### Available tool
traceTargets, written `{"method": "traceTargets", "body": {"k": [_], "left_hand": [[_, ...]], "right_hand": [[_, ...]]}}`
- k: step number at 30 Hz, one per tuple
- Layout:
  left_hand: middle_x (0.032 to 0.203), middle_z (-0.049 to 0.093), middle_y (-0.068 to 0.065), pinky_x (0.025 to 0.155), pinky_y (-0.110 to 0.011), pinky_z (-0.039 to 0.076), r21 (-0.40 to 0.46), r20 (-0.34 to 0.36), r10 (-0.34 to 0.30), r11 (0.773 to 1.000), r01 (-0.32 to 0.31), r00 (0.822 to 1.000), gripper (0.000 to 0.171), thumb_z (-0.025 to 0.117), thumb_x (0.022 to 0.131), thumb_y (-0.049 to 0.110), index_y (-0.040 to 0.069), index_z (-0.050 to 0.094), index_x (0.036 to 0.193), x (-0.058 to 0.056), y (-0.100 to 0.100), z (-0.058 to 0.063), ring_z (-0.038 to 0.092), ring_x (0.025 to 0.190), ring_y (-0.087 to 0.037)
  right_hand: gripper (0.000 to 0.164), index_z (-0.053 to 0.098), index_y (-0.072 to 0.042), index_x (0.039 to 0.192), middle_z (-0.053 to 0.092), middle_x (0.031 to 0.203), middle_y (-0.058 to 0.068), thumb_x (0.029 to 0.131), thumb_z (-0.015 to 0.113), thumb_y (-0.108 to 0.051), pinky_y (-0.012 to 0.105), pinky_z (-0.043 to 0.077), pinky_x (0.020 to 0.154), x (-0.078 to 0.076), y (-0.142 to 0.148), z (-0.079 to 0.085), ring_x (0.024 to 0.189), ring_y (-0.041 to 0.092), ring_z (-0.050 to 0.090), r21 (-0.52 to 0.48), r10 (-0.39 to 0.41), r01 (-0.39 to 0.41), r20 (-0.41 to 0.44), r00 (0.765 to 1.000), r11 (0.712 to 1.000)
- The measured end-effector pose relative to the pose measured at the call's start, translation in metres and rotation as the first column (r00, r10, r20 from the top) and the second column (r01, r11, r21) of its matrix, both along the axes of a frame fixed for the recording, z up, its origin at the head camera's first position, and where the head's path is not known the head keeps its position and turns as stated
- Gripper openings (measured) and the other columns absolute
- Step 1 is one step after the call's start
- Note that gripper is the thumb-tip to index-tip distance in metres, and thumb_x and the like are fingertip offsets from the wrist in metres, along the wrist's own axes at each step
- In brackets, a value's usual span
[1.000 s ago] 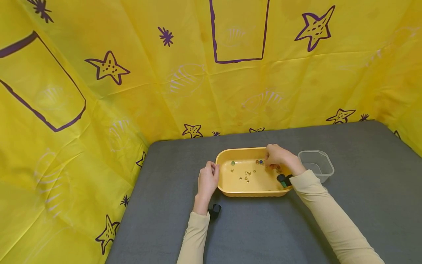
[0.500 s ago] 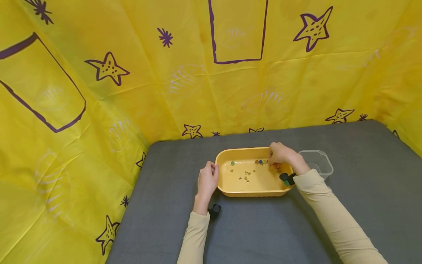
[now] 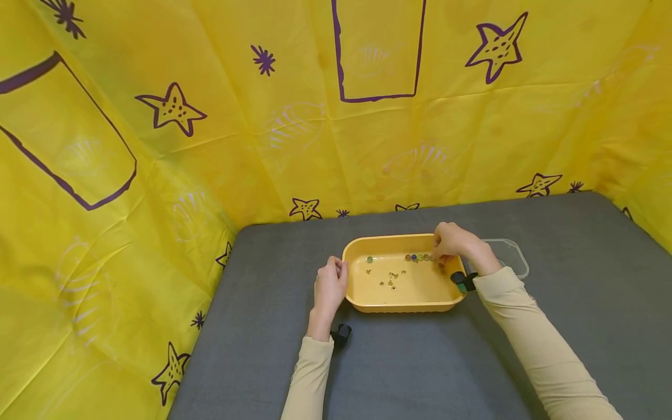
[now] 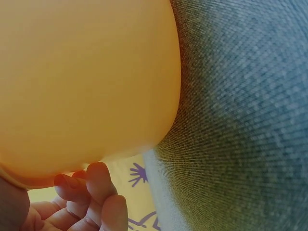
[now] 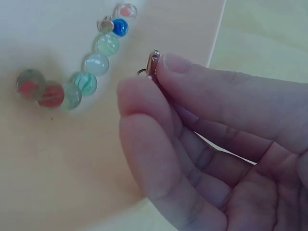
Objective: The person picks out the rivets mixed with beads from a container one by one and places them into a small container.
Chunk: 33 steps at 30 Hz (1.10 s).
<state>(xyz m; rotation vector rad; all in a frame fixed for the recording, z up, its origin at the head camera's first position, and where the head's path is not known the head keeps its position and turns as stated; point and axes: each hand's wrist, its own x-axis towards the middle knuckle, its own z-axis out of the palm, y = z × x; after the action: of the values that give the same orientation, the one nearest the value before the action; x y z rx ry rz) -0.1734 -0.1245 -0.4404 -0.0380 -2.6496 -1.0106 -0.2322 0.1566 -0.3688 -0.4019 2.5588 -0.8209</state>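
Note:
My left hand (image 3: 331,283) grips the left end of a yellow plastic basin (image 3: 415,306); in the left wrist view its fingers (image 4: 100,180) curl at the rim against the outer wall. Over the basin's far right corner, my right hand (image 3: 452,242) pinches a small gold-coloured metal piece with a loop (image 5: 152,63) between thumb and fingertips. Beside that hand, several glass marbles (image 5: 96,64) lie in a curved row along the wall, one of them blue (image 5: 120,27). Several small gold-coloured metal pieces (image 3: 392,275) are scattered on the basin floor. A lone green marble (image 3: 370,259) sits far left.
A clear plastic container (image 3: 520,259) stands right of the basin, partly hidden behind the right forearm. The grey table (image 3: 409,361) meets a yellow patterned cloth (image 3: 294,175) at the back and left. Black wrist mounts (image 3: 342,334) stick out from both wrists.
My right hand has moved to the right along the basin's far side, uncovering more of the marble row. My left hand has stayed at the left rim.

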Motion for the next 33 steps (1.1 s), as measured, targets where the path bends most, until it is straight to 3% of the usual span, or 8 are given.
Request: {"method": "traceTargets", "body": {"k": [7, 22, 33], "left_hand": [[0.064, 0.053, -0.003, 0.05, -0.029, 0.041, 0.005, -0.003, -0.007, 1.0, 0.007, 1.0, 0.017, 0.055, 0.093, 0.017, 0.003, 0.056, 0.084, 0.0, 0.0, 0.0, 0.048, 0.052, -0.014], [0.065, 0.054, -0.003, 0.051, -0.029, 0.041, -0.002, 0.011, 0.0, 1.0, 0.0, 1.0, 0.017, 0.055, 0.093, 0.018, 0.003, 0.056, 0.086, 0.0, 0.0, 0.0, 0.049, 0.053, -0.014], [0.066, 0.055, -0.003, 0.051, -0.03, 0.042, 0.006, 0.018, 0.003, 1.0, -0.004, 1.0, 0.016, 0.055, 0.093, 0.018, 0.003, 0.056, 0.086, 0.0, 0.0, -0.001, 0.05, 0.054, -0.014]], "right_hand": [[0.015, 0.057, 0.001, 0.063, 0.059, 0.057, 0.009, 0.078, 0.062, 0.002, 0.029, 0.048, 0.052, 0.0, 0.007, -0.001, 0.05, 0.017, 0.056, 0.007, 0.005, -0.005, -0.012, 1.0, 1.0], [0.015, 0.061, 0.004, 0.064, 0.06, 0.055, 0.008, 0.079, 0.061, 0.003, 0.038, 0.052, 0.057, 0.003, 0.016, 0.009, 0.049, 0.017, 0.058, 0.001, 0.001, -0.001, -0.023, 1.0, 1.0], [0.01, 0.065, 0.005, 0.071, 0.061, 0.058, 0.006, 0.08, 0.061, 0.002, 0.036, 0.053, 0.058, 0.004, 0.025, 0.015, 0.054, 0.02, 0.062, 0.004, -0.015, 0.015, -0.015, 1.0, 1.0]]}}
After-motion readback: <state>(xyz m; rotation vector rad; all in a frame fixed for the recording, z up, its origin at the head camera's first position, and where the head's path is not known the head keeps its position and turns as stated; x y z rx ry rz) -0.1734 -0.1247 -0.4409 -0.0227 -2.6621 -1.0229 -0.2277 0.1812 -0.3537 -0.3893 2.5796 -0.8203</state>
